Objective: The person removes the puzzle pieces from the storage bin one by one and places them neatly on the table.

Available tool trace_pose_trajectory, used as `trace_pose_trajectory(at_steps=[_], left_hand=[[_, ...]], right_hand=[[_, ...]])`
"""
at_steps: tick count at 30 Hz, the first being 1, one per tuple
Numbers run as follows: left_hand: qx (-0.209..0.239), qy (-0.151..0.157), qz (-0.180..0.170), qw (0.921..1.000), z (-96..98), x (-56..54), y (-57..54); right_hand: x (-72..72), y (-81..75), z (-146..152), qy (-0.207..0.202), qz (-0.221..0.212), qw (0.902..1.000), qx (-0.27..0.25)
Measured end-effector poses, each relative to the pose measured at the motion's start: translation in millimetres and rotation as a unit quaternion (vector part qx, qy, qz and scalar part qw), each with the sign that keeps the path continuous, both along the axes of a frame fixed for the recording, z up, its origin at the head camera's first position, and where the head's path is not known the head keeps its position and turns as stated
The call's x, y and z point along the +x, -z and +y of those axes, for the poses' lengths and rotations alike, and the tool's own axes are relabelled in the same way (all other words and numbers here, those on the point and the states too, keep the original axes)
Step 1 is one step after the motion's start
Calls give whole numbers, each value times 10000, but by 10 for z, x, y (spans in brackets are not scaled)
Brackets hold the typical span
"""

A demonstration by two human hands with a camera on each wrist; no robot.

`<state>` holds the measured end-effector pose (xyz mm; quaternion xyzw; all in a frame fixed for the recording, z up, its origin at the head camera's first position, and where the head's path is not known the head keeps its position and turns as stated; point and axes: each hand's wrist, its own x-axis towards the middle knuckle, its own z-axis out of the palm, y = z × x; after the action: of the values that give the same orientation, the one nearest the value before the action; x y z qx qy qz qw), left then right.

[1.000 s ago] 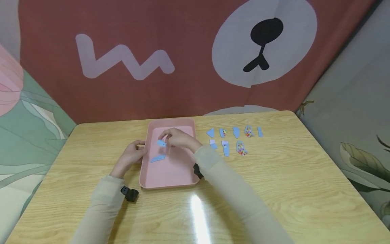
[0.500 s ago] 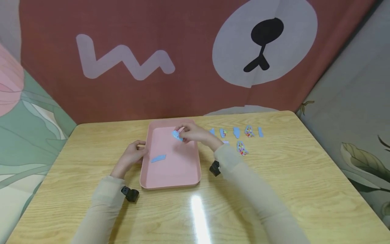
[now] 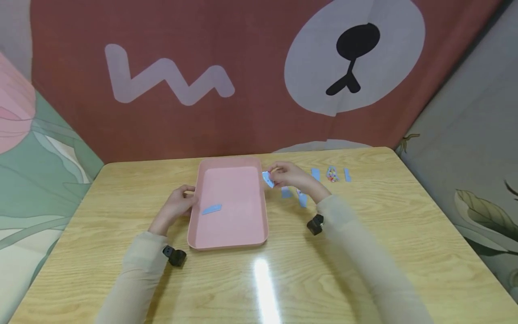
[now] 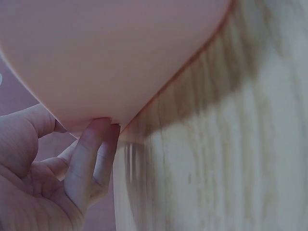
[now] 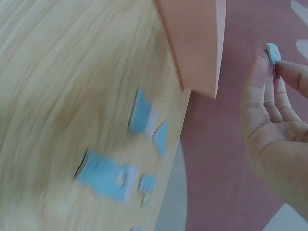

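Note:
My left hand [image 3: 178,204] holds the left wall of a pink tray [image 3: 243,245]. In the left wrist view, its fingertips [image 4: 98,126] press the outside of the wall while the thumb reaches past the rim. My right hand [image 3: 293,175] pinches a small flat blue puzzle piece [image 3: 267,179] between thumb and fingers, just beyond the tray's right rim. That blue puzzle piece [image 5: 273,53] stands edge-on in the right wrist view. A long blue strip-shaped piece [image 3: 212,209] lies inside the tray.
Several blue pieces lie on the wooden table right of the tray, among them a piece with coloured dots [image 3: 332,174], a narrow piece [image 3: 347,175] and a blue-and-white piece [image 3: 286,192]. My right hand covers part of them. A curtain [image 3: 202,130] hangs behind the table.
My right hand has lifted the blue puzzle piece from over the tray and carried it right, past the tray's rim. My left hand has stayed at the tray wall.

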<state>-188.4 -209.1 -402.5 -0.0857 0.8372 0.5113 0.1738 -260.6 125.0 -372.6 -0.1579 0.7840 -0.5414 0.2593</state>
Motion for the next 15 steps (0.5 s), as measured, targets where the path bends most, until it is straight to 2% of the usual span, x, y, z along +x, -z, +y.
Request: trace_pose_trajectory(at_steps=[15], left_hand=[[44,93,50,9999,-5,16,-8]], right_hand=[[-12,119,719,571,143,9962,644]])
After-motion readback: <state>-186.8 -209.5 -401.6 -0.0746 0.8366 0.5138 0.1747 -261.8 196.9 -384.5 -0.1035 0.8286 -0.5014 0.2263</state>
